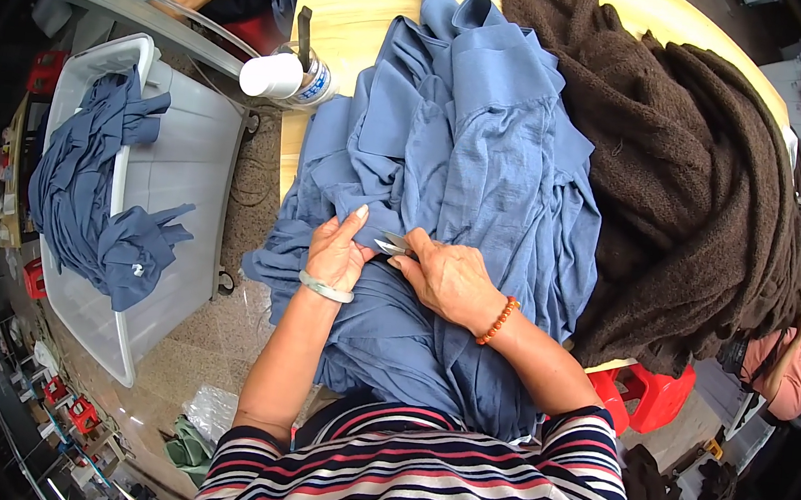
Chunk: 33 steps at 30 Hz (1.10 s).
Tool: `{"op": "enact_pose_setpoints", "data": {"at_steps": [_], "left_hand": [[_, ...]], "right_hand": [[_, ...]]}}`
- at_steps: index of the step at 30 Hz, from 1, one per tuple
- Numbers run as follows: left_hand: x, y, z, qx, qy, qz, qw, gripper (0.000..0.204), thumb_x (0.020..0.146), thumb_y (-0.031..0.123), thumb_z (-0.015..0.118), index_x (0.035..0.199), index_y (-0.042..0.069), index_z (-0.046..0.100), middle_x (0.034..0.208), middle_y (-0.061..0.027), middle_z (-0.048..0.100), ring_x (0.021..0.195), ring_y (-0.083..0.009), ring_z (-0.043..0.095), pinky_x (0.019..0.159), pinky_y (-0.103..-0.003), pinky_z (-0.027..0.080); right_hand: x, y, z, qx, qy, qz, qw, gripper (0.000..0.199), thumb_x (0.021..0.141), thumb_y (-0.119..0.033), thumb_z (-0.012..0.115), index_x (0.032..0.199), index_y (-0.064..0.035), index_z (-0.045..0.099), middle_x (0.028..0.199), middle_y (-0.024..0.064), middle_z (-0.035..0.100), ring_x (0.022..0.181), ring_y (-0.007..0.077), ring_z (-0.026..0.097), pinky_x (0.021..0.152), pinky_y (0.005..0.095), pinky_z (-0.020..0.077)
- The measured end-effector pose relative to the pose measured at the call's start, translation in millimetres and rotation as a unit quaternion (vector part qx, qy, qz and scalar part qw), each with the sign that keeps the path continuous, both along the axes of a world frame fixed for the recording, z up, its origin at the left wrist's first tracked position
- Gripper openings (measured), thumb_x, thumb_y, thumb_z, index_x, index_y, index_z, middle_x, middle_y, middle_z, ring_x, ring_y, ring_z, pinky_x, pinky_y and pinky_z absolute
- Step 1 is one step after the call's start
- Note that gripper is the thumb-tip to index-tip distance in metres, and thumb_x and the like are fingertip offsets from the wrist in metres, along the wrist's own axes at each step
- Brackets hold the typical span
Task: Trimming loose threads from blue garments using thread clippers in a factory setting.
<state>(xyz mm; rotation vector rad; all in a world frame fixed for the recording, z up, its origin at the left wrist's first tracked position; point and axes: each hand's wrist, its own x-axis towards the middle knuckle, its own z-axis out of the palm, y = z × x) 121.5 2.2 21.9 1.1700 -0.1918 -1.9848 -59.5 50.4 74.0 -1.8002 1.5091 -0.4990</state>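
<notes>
A heap of blue garments (489, 152) spreads over the table edge and down to my lap. My left hand (334, 251), with a pale bangle at its wrist, pinches a fold of this blue cloth between thumb and fingers. Close beside it, my right hand (447, 272) is closed around small metal thread snips (391, 243). Their blades point left and touch or nearly touch the pinched cloth; I cannot tell which. An orange beaded bracelet circles the right wrist.
Dark brown fleece (691, 183) is piled on the right of the wooden table (368, 3). A clear jar with a white lid (272, 75) stands at its left edge. Farther left, a white wheeled bin (177, 148) holds blue garments. Red stools (644, 398) and other people are nearby.
</notes>
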Motion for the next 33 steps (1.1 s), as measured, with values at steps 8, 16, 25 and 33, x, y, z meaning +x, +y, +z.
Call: {"op": "enact_pose_setpoints", "data": {"at_steps": [8,16,25,33], "left_hand": [[1,1,5,-0.003,0.026,0.004,1.000,0.014,0.094,0.008,0.056,0.106,0.001,0.060,0.103,-0.0106,0.066,0.094,-0.0223,0.066,0.082,-0.041,0.058],[16,3,11,-0.056,0.033,0.047,0.997,0.024,0.090,0.002,0.051,0.112,-0.004,0.057,0.110,-0.0151,0.065,0.104,-0.0266,0.063,0.095,-0.042,0.050],[128,89,73,-0.194,0.094,0.059,0.975,0.058,0.082,0.019,0.053,0.134,-0.003,0.043,0.137,-0.0186,0.048,0.130,-0.0341,0.043,0.111,-0.051,0.028],[180,98,12,-0.029,-0.174,0.217,0.960,0.032,0.088,0.011,0.060,0.118,0.002,0.054,0.120,-0.0116,0.058,0.107,-0.0235,0.058,0.091,-0.040,0.048]], "right_hand": [[1,2,-9,-0.023,0.003,0.012,1.000,0.025,0.091,-0.025,0.059,0.093,-0.0026,0.048,0.071,0.0159,0.063,0.064,0.0356,0.062,0.055,0.0435,0.0479],[2,-7,-1,0.006,-0.116,-0.101,0.988,0.025,0.089,-0.024,0.064,0.095,-0.0032,0.051,0.064,0.0141,0.056,0.055,0.0303,0.058,0.053,0.0385,0.0453],[36,-40,-17,0.051,-0.113,-0.192,0.974,0.026,0.088,-0.023,0.061,0.105,-0.0038,0.054,0.086,0.0225,0.062,0.081,0.0389,0.063,0.071,0.0431,0.0497],[129,7,-29,0.096,-0.145,0.274,0.946,0.021,0.090,-0.016,0.047,0.104,-0.0021,0.053,0.081,0.0231,0.064,0.078,0.0402,0.065,0.066,0.0489,0.0499]]}}
